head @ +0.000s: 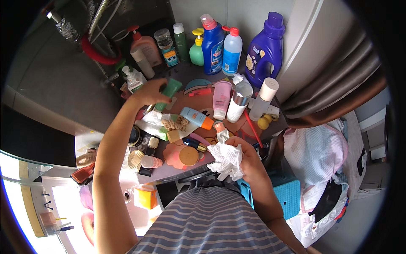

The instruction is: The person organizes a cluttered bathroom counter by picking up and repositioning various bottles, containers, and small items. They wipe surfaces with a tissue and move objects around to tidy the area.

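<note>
My left hand (149, 92) is over a green squeeze tube (172, 88) at the left of the cluttered tabletop, its thumb across the tube. Whether the fingers grip it cannot be made out. In my right hand (250, 160) is a crumpled white textured tissue (225, 158), held at the near edge. Just beyond that hand lies a small bottle with a pinkish top (219, 127). A blue-grey tube with an orange cap (196, 118) rests mid-table. Nearer me are a round tan compact (189, 156) and a pink-capped small bottle (151, 162).
Along the back stand a purple detergent jug (265, 47), a blue cleaner bottle (212, 47) and several pump bottles. A pink tube (222, 98) and a white silver-capped bottle (238, 106) occupy the right side. A blue plastic stool (285, 197) and piled clothes (317, 152) are at right.
</note>
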Demonstrator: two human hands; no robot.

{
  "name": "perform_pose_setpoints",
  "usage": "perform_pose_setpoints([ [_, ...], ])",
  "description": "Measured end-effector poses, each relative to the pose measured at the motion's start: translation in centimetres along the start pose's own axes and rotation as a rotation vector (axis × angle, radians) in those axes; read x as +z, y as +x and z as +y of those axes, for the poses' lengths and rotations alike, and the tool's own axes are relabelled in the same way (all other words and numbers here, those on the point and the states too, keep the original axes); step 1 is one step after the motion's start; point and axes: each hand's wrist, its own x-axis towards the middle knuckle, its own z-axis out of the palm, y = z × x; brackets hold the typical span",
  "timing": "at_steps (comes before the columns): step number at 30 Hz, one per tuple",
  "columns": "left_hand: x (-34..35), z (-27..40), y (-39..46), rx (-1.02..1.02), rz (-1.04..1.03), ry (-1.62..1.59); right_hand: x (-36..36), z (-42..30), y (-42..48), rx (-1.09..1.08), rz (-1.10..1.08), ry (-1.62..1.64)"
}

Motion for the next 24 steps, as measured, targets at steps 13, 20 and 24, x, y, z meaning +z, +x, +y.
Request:
perform_pose_setpoints([
  [13,-3.9,1.8,-4.9,0.072,0.499,-0.703,0.5,1.1,3.4,-0.076,0.088,0.143],
  [20,-5.9,2.9,-12.6,0.05,0.877,-0.504,8.5,-4.7,11.2,-0.224,-0.079,-0.71],
  [24,-6.3,2.0,-14.5,0.004,0.956,-0.404,13.1,-4.4,21.4,-0.393,0.046,-1.185],
])
